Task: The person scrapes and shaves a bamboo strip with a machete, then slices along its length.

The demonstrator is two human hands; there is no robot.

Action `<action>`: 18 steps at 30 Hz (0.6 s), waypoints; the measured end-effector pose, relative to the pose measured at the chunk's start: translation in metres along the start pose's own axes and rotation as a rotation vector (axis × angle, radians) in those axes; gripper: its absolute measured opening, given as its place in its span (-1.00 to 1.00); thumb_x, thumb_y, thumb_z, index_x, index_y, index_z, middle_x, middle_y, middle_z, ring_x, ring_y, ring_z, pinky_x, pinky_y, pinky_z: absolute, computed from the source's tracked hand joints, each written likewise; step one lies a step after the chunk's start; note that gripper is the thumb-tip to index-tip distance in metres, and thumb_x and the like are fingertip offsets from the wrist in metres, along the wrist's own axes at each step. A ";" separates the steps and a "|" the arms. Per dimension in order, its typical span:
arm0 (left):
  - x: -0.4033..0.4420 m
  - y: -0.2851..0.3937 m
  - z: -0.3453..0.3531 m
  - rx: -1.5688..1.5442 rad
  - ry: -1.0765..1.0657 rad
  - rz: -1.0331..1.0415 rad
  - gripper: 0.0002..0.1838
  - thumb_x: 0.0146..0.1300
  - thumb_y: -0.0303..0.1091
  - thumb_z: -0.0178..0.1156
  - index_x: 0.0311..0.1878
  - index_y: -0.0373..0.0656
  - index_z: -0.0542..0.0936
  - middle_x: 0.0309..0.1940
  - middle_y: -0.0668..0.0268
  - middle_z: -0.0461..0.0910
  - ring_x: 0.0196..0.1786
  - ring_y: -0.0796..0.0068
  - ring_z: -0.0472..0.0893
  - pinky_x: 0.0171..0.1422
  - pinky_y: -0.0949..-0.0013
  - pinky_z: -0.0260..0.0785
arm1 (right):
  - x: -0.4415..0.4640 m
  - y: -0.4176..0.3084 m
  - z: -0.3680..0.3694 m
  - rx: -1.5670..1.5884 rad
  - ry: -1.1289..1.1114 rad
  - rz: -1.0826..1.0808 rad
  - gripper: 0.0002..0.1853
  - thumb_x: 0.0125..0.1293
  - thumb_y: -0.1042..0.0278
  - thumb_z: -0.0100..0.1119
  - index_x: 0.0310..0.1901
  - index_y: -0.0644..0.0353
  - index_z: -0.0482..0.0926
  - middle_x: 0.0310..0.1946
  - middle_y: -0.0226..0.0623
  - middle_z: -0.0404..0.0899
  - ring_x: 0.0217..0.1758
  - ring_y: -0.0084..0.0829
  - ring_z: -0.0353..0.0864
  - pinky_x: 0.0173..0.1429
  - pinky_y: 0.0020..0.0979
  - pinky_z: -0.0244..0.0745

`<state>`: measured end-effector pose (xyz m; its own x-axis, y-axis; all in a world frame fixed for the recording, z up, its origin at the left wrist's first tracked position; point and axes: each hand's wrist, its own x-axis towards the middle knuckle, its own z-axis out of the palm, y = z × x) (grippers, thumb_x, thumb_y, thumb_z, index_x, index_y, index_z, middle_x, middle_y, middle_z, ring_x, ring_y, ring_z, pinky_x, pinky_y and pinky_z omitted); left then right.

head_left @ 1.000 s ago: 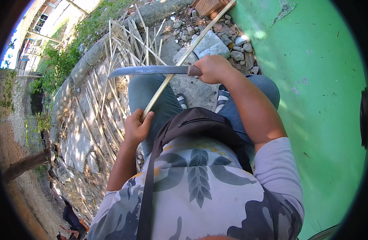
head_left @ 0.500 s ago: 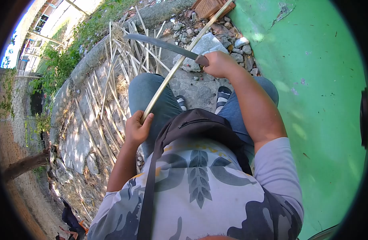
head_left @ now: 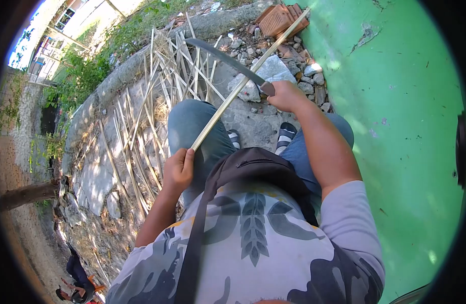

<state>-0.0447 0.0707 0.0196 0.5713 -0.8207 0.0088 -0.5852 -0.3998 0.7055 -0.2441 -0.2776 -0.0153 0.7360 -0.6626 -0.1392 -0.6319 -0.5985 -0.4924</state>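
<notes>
Left hand [head_left: 179,169] clasps a bamboo strip [head_left: 217,116] tightly; beyond it, right hand [head_left: 286,96] grips a machete [head_left: 228,60] crosswise. Shallow strokes away from the left hand seem safest.

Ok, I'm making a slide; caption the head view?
Left hand grips a pale strip; right hand holds a long knife crossing it in view.

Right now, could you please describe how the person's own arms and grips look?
The left grip and right grip are bare: no gloves, and no ring or watch visible. The right sleeve is short, plain and pale lilac-grey; the shirt carries dark grey camouflage-like patches.
</notes>
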 end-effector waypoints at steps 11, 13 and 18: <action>-0.004 -0.014 0.005 -0.102 0.006 -0.025 -0.61 0.57 -0.17 0.13 -0.33 -0.30 0.58 -0.67 0.22 0.44 -0.58 0.48 0.38 -0.45 0.26 0.24 | -0.002 0.006 -0.007 0.175 0.065 -0.010 -0.71 0.13 0.15 0.34 -0.19 0.16 0.68 -0.32 -0.03 0.73 -0.17 0.02 0.74 -0.08 -0.09 0.58; -0.003 -0.014 0.006 -0.074 0.021 -0.018 -0.61 0.57 -0.16 0.14 -0.31 -0.30 0.59 -0.66 0.22 0.46 -0.58 0.47 0.39 -0.44 0.27 0.26 | 0.008 0.011 -0.016 0.229 0.168 0.155 -0.68 0.11 0.25 0.24 -0.14 0.22 0.72 -0.25 0.02 0.76 -0.15 -0.05 0.77 -0.04 -0.10 0.61; 0.009 -0.010 0.003 -0.031 -0.062 -0.044 -0.60 0.56 -0.15 0.15 -0.31 -0.30 0.59 -0.66 0.19 0.47 -0.59 0.42 0.40 -0.43 0.25 0.27 | -0.016 -0.023 -0.012 0.104 -0.067 0.012 -0.71 0.13 0.15 0.35 -0.17 0.13 0.70 -0.35 -0.04 0.73 -0.23 -0.01 0.74 -0.09 -0.09 0.57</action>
<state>-0.0356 0.0663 0.0100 0.5584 -0.8269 -0.0657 -0.5417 -0.4235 0.7261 -0.2441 -0.2589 0.0080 0.7451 -0.6360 -0.2008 -0.6148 -0.5383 -0.5764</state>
